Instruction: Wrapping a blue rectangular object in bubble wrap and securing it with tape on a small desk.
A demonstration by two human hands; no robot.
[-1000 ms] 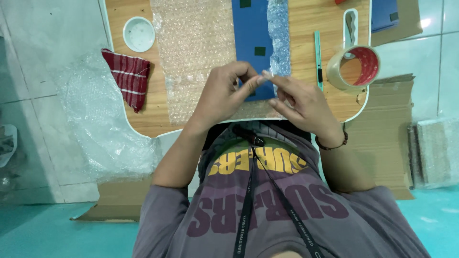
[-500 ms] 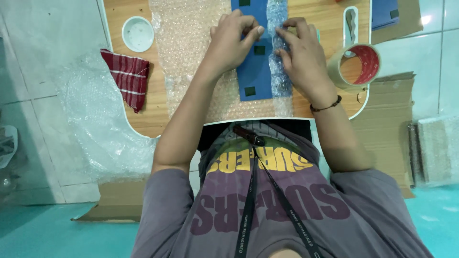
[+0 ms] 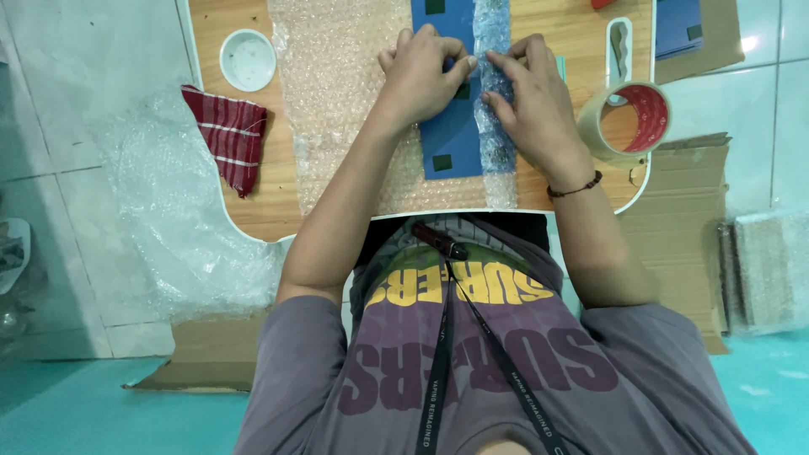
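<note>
On bubble wrap (image 3: 345, 101), blue flat package (image 3: 451, 143) under both hands, perhaps padded.

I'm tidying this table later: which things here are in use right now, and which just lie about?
In use: left hand and right hand pressing bubble wrap over the blue board.

Lying about: tape roll, red cloth, white dish, cardboard, loose plastic.
</note>
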